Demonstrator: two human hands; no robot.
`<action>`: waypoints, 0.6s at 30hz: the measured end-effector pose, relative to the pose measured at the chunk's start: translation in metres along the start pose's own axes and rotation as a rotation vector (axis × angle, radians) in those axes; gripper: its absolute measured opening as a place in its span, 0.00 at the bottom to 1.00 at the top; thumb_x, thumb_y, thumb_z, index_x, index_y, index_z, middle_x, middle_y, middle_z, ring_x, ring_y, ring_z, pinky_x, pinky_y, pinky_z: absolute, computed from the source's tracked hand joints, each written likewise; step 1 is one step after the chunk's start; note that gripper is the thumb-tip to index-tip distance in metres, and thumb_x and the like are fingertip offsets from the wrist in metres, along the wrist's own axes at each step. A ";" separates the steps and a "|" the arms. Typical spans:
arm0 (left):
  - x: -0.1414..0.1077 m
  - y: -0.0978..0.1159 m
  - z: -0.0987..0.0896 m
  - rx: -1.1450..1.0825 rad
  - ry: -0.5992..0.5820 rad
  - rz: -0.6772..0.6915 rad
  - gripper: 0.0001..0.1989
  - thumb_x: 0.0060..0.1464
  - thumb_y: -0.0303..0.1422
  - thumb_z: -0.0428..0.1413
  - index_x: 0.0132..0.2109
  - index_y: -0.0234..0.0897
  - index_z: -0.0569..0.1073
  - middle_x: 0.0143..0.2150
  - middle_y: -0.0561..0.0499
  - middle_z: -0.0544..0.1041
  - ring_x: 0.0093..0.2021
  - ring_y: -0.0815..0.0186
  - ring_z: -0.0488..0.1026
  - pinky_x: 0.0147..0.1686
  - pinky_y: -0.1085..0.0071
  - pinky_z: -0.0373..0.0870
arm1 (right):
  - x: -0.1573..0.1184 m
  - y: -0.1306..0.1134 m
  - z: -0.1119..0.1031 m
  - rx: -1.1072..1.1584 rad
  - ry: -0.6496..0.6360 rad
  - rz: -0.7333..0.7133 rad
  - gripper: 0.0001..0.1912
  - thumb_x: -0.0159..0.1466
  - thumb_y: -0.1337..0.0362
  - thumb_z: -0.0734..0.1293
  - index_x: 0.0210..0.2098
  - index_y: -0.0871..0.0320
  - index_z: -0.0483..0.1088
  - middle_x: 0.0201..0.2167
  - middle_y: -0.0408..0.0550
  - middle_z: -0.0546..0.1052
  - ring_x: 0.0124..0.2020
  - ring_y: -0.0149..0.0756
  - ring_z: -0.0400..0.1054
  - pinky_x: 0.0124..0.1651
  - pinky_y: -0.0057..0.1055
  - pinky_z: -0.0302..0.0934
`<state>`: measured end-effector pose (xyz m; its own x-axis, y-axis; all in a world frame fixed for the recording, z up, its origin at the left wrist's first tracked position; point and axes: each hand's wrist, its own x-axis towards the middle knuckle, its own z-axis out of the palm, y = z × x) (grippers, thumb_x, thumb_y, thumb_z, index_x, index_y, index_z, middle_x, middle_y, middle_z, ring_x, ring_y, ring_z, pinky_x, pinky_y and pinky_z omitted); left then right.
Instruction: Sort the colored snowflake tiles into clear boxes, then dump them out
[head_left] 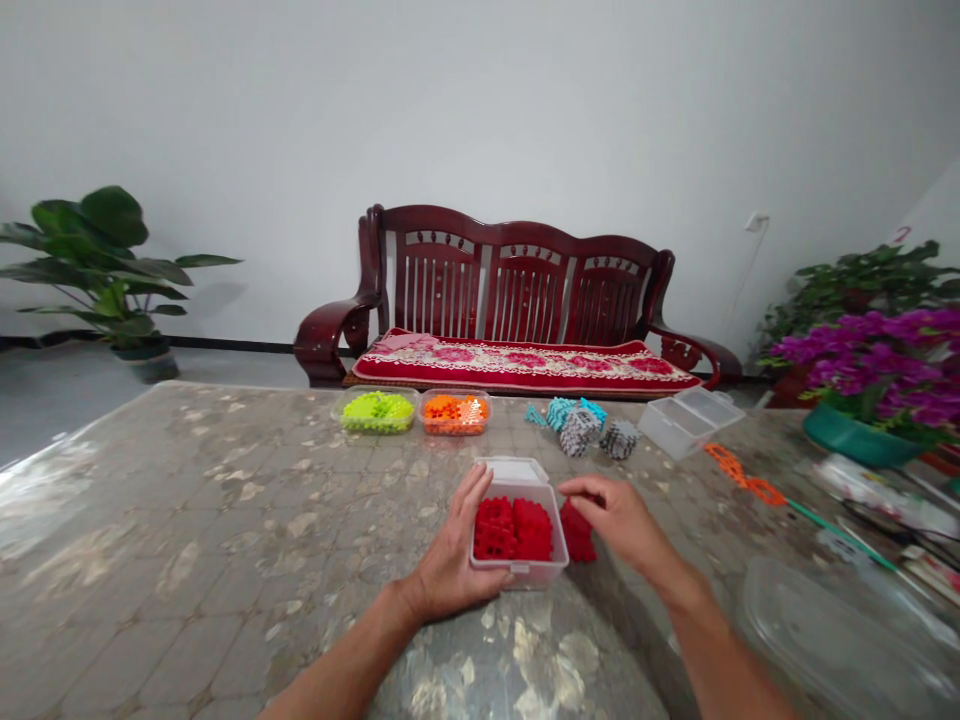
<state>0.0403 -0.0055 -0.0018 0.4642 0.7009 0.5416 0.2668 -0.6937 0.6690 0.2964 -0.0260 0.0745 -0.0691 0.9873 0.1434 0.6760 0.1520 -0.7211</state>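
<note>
A clear plastic box with its lid open at the back stands on the table, holding red toothed pieces. My left hand grips the box's left side, thumb along the front and fingers along the far left edge. Just right of the box, more red pieces lie on the table. My right hand is over them, thumb and fingertips brought together by the box's right rim; whatever may be between the fingertips is too small to make out.
Behind the box stand tubs of yellow-green pieces and orange pieces. Blue and grey assemblies, an open clear box, linked orange pieces, a clear lid and a flower pot are to the right.
</note>
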 end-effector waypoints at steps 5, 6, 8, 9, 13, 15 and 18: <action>0.000 0.001 -0.001 0.003 -0.014 -0.022 0.55 0.47 0.36 0.66 0.73 0.42 0.40 0.74 0.37 0.44 0.73 0.41 0.44 0.68 0.40 0.47 | -0.017 0.034 -0.005 -0.182 -0.123 0.130 0.20 0.54 0.67 0.66 0.47 0.55 0.77 0.45 0.49 0.80 0.46 0.42 0.73 0.52 0.37 0.64; 0.000 0.001 -0.001 0.003 -0.015 -0.021 0.55 0.47 0.36 0.66 0.73 0.42 0.40 0.74 0.37 0.44 0.73 0.41 0.44 0.68 0.40 0.47 | -0.022 0.033 -0.001 -0.238 -0.140 0.119 0.21 0.54 0.66 0.67 0.47 0.55 0.77 0.47 0.49 0.79 0.48 0.43 0.72 0.53 0.38 0.63; 0.000 0.001 -0.001 0.001 -0.008 -0.017 0.55 0.47 0.36 0.66 0.72 0.42 0.40 0.74 0.36 0.44 0.73 0.41 0.45 0.68 0.40 0.47 | -0.030 0.028 0.006 -0.341 -0.145 0.119 0.21 0.55 0.64 0.68 0.49 0.54 0.76 0.49 0.51 0.77 0.50 0.44 0.70 0.53 0.37 0.61; 0.000 0.001 -0.001 0.001 -0.004 -0.015 0.55 0.47 0.36 0.66 0.72 0.42 0.40 0.73 0.36 0.44 0.73 0.41 0.45 0.68 0.40 0.47 | -0.033 0.025 0.010 -0.379 -0.135 0.128 0.22 0.56 0.63 0.67 0.50 0.55 0.75 0.49 0.52 0.76 0.51 0.45 0.70 0.53 0.37 0.61; 0.000 0.000 0.000 0.006 0.001 -0.019 0.54 0.47 0.34 0.65 0.73 0.42 0.40 0.74 0.37 0.45 0.73 0.42 0.45 0.68 0.40 0.47 | -0.032 0.022 0.015 -0.439 -0.074 0.139 0.21 0.61 0.62 0.65 0.54 0.56 0.72 0.51 0.53 0.73 0.51 0.43 0.69 0.54 0.35 0.60; -0.001 -0.001 0.000 0.007 -0.004 -0.016 0.54 0.47 0.34 0.65 0.73 0.43 0.40 0.74 0.38 0.45 0.73 0.42 0.44 0.69 0.40 0.46 | -0.027 0.025 0.012 -0.463 -0.052 0.116 0.21 0.62 0.64 0.64 0.54 0.56 0.71 0.51 0.54 0.73 0.53 0.43 0.68 0.56 0.35 0.58; -0.001 -0.002 0.000 0.007 -0.011 -0.020 0.55 0.47 0.35 0.65 0.73 0.43 0.40 0.74 0.38 0.44 0.73 0.42 0.44 0.69 0.40 0.46 | -0.016 0.031 0.006 -0.504 -0.108 0.041 0.23 0.61 0.67 0.62 0.55 0.57 0.70 0.54 0.55 0.73 0.56 0.45 0.65 0.60 0.37 0.55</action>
<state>0.0393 -0.0048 -0.0035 0.4677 0.7129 0.5226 0.2817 -0.6806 0.6764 0.3141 -0.0373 0.0460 -0.0927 0.9952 0.0316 0.9476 0.0979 -0.3042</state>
